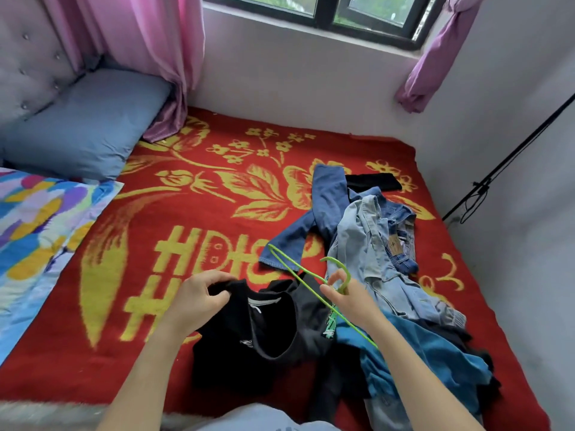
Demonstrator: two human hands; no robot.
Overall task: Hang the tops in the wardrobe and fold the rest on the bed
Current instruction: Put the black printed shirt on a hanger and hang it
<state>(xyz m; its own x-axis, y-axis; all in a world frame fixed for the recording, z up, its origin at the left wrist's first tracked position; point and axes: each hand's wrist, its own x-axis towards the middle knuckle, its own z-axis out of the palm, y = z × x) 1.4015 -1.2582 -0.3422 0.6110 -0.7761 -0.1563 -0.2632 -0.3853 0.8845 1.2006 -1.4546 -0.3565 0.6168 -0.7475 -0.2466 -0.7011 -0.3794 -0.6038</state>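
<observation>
- Black top lies crumpled on the near part of the bed, neck opening facing up. It is not yet on a hanger.
- Left hand pinches the collar edge between thumb and curled fingers, probably to hold the neck open for threading.
- Right hand grips the green hanger just below its hook, fingers wrapped round the wire. One hanger arm points toward the top and sits just above it.
- Heap of clothes, mostly denim and blue fabric, lies just to the right and partly overlaps the top. It looks unsorted.
- Red blanket covers the bed and leaves room to fold.
- Blue pillow lies well apart, at the headboard.
- Wardrobe: not in view.
</observation>
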